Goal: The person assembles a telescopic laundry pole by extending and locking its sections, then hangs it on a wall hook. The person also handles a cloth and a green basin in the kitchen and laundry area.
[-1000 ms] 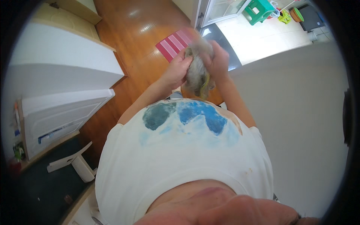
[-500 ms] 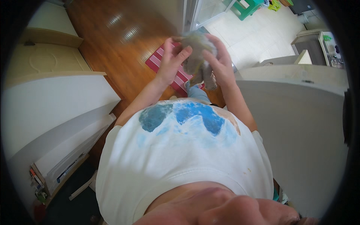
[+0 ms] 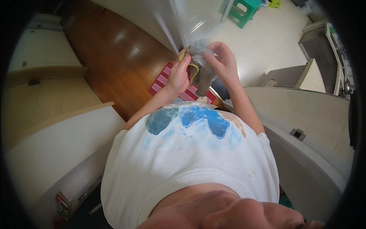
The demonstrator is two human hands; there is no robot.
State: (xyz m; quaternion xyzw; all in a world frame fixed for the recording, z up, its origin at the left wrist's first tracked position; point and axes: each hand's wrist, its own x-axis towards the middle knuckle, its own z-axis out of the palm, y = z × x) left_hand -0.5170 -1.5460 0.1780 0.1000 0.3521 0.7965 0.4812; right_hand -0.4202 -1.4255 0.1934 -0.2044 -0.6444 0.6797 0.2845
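A grey-brown rag (image 3: 205, 78) with a yellow trimmed edge hangs in front of my chest, crumpled at the top and loose below. My left hand (image 3: 177, 76) is closed on its yellow edge, thumb pressed over the cloth. At the rag's upper right, my right hand (image 3: 223, 63) has its thumb and fingers pinched on the fabric. The top of the cloth, between the hands, is smeared by motion.
A red and white striped mat (image 3: 164, 78) lies below on the wooden floor (image 3: 114, 57). Ahead are a glass door and a green stool (image 3: 248, 13) on pale tiles. White cabinets stand at left; a pale door with a metal latch (image 3: 297, 133) is at right.
The rag, bunched between both hands before, now hangs more loosely with its yellow edge showing. The view has shifted relative to the doorway, and the latch at right has come into sight.
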